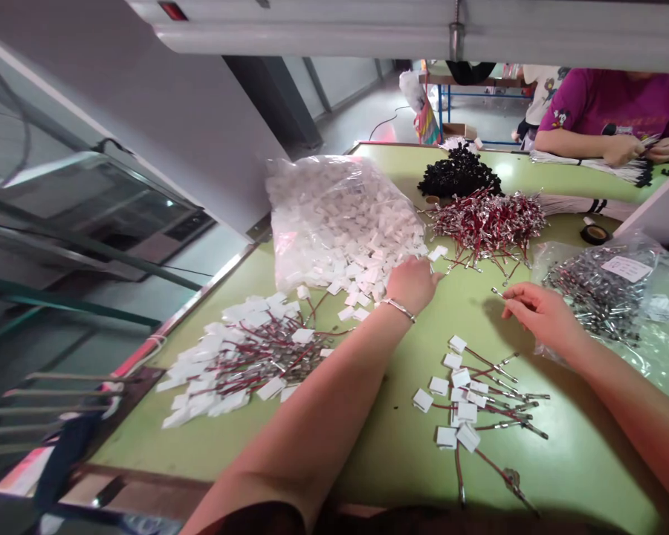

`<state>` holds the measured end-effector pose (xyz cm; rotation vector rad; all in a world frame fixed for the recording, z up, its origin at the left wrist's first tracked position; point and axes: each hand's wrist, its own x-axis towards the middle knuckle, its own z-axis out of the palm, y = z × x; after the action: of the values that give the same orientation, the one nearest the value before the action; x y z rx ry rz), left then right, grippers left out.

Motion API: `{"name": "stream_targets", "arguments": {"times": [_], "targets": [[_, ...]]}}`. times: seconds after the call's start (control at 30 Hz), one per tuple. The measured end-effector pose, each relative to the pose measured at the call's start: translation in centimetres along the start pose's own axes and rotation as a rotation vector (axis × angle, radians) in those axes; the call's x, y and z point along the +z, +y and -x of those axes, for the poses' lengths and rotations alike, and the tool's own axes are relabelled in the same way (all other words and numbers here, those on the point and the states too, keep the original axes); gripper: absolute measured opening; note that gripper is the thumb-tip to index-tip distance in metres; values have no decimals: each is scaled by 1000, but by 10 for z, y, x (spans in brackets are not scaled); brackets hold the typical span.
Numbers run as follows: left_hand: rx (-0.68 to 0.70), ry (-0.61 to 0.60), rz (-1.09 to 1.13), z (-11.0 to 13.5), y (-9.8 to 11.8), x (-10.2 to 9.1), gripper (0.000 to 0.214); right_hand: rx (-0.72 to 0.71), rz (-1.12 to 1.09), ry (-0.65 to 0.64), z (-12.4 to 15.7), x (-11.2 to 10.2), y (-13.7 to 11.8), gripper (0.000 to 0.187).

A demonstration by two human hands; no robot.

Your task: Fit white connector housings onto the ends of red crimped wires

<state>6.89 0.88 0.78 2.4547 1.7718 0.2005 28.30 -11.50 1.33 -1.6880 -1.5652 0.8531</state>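
My left hand (413,283), a bangle on its wrist, reaches into the loose white plastic connectors (362,279) spilling from a clear bag (334,215); its fingers curl down among them and what they grip is hidden. My right hand (538,310) hovers over the green table (401,446) and pinches a small metal terminal (498,292) on a short wire. In front of me lies a small group of assembled red wires with white connectors (471,405). A larger pile of the same assemblies (239,364) sits to the left.
A heap of red wires with metal terminals (487,223) and a black heap (458,174) lie beyond. A clear bag of metal parts (605,290) is at the right, with a tape roll (595,234) behind it. Another person in a magenta shirt (613,100) works at the far end.
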Motion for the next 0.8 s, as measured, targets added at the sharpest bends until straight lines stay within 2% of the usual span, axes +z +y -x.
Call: {"name": "stream_targets", "arguments": {"times": [0.1,0.17,0.23,0.37,0.43,0.63,0.8], "targets": [[42,-23,1,2,5,4,32,-20,73,37,1,2,1,15],[73,10,109,5,6,2,29,-43,130,90,3,1,2,15],[88,-2,369,11,11,-1,29,-91,199,148,4,-1,2,15],[87,-276,1099,28,30,-2,42,-237,390,219,7,-5,-3,16],[92,-340,1301,36,40,1,47,-300,469,247,9,-5,-6,17],[79,-394,1381,43,48,8,32,-330,481,225,10,-3,-6,17],[122,-424,1313,42,45,5,31,-309,420,69,6,-7,-4,17]]}}
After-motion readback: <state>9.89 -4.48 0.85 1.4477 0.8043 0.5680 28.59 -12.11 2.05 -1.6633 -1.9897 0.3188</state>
